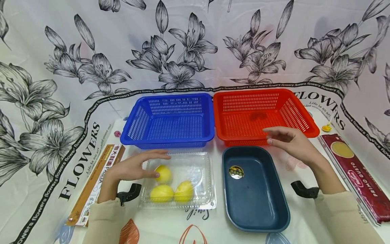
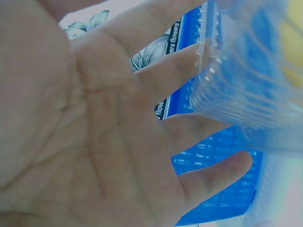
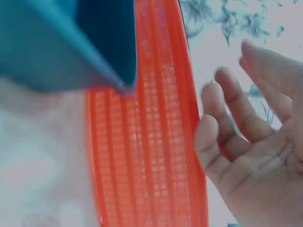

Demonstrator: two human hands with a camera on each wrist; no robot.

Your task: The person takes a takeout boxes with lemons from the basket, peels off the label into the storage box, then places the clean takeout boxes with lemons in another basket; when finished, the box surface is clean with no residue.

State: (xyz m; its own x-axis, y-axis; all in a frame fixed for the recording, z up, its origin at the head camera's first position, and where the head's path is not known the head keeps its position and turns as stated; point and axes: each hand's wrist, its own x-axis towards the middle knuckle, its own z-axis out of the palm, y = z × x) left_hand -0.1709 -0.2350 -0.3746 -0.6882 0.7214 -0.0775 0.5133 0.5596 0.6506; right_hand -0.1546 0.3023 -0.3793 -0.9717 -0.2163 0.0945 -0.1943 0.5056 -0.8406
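A clear plastic box (image 1: 195,162) holds 3 yellow fruits (image 1: 184,191) that look like lemons. My left hand (image 1: 137,167) is at the left side of this box, fingers spread and thumb by the upper lemon. In the left wrist view the box's ridged corner (image 2: 236,94) overlaps the fingertips; whether they touch it I cannot tell. My right hand (image 1: 290,140) hovers with loosely bent fingers over the front right of the red basket (image 1: 265,125), holding nothing. Below and left of it sits a dark blue tray (image 1: 250,203) with a round black-and-gold sticker.
A blue slotted basket (image 1: 167,140) stands behind the clear box, beside the red one. At the far left lies a brown and white packet (image 1: 97,183); at the far right, a dark red packet (image 1: 356,169). Flower-printed cloth (image 1: 189,61) covers the table and back.
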